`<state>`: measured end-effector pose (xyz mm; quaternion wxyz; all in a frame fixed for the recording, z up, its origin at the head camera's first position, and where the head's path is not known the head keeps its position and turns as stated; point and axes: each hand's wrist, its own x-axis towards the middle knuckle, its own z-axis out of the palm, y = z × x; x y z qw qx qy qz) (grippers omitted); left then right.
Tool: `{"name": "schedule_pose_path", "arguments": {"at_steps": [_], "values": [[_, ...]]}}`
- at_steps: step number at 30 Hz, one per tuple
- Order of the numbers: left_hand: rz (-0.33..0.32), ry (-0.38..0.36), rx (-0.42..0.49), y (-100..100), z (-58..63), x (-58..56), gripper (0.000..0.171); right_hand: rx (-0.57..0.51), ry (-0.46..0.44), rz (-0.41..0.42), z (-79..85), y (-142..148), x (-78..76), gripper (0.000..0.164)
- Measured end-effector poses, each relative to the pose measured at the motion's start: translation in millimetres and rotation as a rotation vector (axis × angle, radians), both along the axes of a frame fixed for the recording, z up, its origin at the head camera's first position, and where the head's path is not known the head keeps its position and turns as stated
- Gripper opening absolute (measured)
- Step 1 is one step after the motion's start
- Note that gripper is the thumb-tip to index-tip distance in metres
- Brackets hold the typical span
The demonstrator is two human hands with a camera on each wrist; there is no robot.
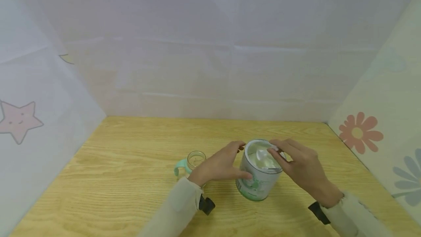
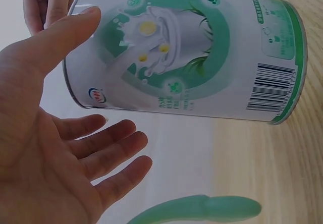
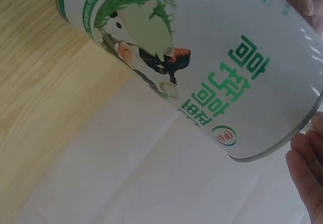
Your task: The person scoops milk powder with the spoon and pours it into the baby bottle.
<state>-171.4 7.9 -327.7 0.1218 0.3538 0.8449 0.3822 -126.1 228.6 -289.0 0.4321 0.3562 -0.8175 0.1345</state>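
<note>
A white-and-green milk powder can [image 1: 258, 184] stands on the table with its top uncovered. My left hand [image 1: 223, 162] is beside it, thumb lying along the can's side and the other fingers loosely spread, as the left wrist view shows. At the can's far right rim, my right hand [image 1: 300, 162] pinches a white scoop-like piece [image 1: 263, 154] that reaches down into the can. Its exact kind I cannot tell. In the right wrist view, the right fingertips [image 3: 305, 158] are right at the rim. The can's printed cow picture [image 3: 146, 47] faces that camera.
A clear glass cup [image 1: 196, 159] with a mint-green handle [image 1: 179, 166] stands left of the can, partly behind my left wrist. Beneath is a wooden table [image 1: 131, 178], enclosed by pale sheets [image 1: 213, 65] at the back and both sides.
</note>
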Motion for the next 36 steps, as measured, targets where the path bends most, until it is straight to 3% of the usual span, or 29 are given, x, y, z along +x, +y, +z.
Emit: {"name": "schedule_pose_path", "arguments": {"at_steps": [8, 18, 24, 36], "values": [[-0.003, 0.012, 0.0, 1.9, -6.8, 1.4, 0.09, -0.006, -0.016, 0.003, -9.8, 0.2, -4.0, 0.049], [0.006, -0.029, 0.031, 7.2, -15.7, 2.8, 0.088, 0.003, -0.069, -0.035, -13.9, 0.2, -5.4, 0.054], [-0.006, 0.001, 0.043, 8.2, -20.1, 2.7, 0.086, -0.008, -0.114, -0.029, -16.2, -2.3, -6.2, 0.056], [-0.014, 0.017, 0.03, 8.0, -20.3, 2.7, 0.087, -0.012, -0.185, 0.012, -19.5, -4.2, -12.4, 0.044]]}}
